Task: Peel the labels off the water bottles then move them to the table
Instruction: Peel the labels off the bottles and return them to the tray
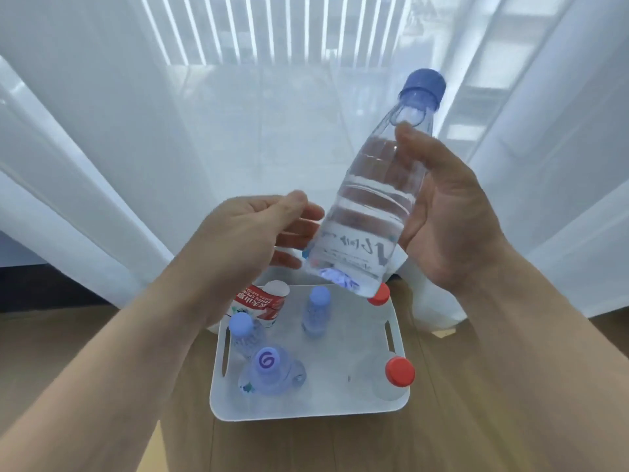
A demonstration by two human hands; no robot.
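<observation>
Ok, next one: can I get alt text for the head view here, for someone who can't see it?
The right hand holds a clear blue-capped water bottle tilted above a white tray, while the left hand reaches toward its lower part. The tray, on a wooden floor, holds several bottles and a peeled red label.

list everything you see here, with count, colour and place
held bottle: 1, clear with blue cap, tilted above the tray
tray: 1, white, on the wooden floor
bottles in tray: 5; three blue or purple caps at left and middle, two red caps at right
peeled label: 1, red and white, tray's far left corner
curtain: white, behind
left hand: by the bottle's base, fingers open
right hand: gripping the bottle
</observation>
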